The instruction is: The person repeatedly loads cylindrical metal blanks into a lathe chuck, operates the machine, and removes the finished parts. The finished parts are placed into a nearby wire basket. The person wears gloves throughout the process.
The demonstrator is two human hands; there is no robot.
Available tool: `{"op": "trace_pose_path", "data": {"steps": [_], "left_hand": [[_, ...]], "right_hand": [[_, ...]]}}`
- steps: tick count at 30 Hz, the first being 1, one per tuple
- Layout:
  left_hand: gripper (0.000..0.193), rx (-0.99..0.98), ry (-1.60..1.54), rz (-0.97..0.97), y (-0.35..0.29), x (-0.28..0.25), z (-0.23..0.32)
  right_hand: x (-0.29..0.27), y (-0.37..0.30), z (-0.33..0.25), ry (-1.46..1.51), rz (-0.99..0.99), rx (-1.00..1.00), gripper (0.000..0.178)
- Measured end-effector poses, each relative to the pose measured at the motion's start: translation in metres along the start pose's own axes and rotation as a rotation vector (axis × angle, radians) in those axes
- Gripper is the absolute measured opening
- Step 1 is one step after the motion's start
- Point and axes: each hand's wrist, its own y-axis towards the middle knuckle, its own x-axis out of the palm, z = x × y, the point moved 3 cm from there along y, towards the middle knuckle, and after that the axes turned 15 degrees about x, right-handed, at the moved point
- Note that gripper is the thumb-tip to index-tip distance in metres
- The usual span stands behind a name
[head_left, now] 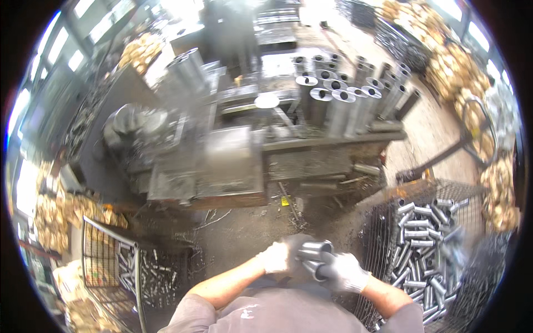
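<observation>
Holding a few short tubes (315, 255) in front of the chest, with the left hand (283, 257) clamped on one side of the bunch and the right hand (347, 273) on the other. Hard to count because of overlap and the cover of both gloves; cannot make out separate fingers through the blur. Smeared too, beyond the hands and to the left: a grey machine (230, 155), with outlines barely readable. Cut off by the lower edge, to the right of the right hand: a wire basket (375, 244), heaped with loose shiny tubes (419, 236) at all angles, partly hazy along the far right. To the left of the left hand: another wire basket (108, 228), also cut off below, holding small metal pieces (155, 277) in shadow, too dim for exact shapes. Beyond the hands, slightly right: tall tubes (338, 111) crowded upright on a bench (311, 165), with lower parts at the back hidden behind front ones.
</observation>
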Motion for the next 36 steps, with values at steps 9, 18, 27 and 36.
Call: {"op": "trace_pose_path", "data": {"steps": [9, 18, 27, 36], "left_hand": [[0.046, -0.073, 0.004, 1.073, -0.255, -0.235, -0.094], [0.040, -0.193, 0.525, 1.474, -0.265, -0.449, -0.239], [0.041, -0.196, 0.267, 1.148, -0.256, -0.454, -0.134], [0.043, -0.021, 0.104, 0.916, -0.243, -0.424, -0.187]], "right_hand": [[-0.118, 0.211, -0.186, 0.146, 0.328, -0.069, 0.011], [-0.221, 0.401, -0.224, 0.004, 0.694, 0.140, 0.015], [-0.211, 0.665, -0.192, -0.162, 0.563, 0.326, 0.044], [-0.199, 0.702, -0.203, -0.461, 0.718, 0.382, 0.054]]}}
